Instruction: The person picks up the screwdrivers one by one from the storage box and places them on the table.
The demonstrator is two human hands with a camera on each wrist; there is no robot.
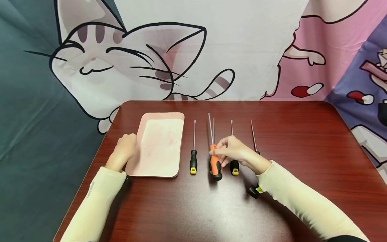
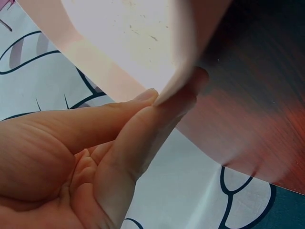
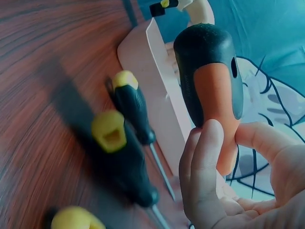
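Note:
My right hand point(image 1: 232, 149) grips an orange-and-black screwdriver point(image 1: 215, 164) by its handle, between thumb and fingers. In the right wrist view its handle point(image 3: 214, 90) stands above the table, with its black butt end uppermost. Directly behind it in the head view runs another screwdriver shaft point(image 1: 213, 126), whose handle is hidden there. On the left, my left hand point(image 1: 124, 151) pinches the rim of a shallow pink tray point(image 1: 180, 144); in the left wrist view thumb and fingers point(image 2: 138, 129) close on the tray's edge. Nothing lies in the tray.
A black-and-yellow screwdriver point(image 1: 193, 163) lies between the tray and the held one. To the right lie another black-and-yellow screwdriver point(image 1: 234, 168) and a longer one point(image 1: 253, 191), partly under my right wrist. The brown table point(image 1: 290, 134) ends at a cat-printed cloth point(image 1: 257, 50).

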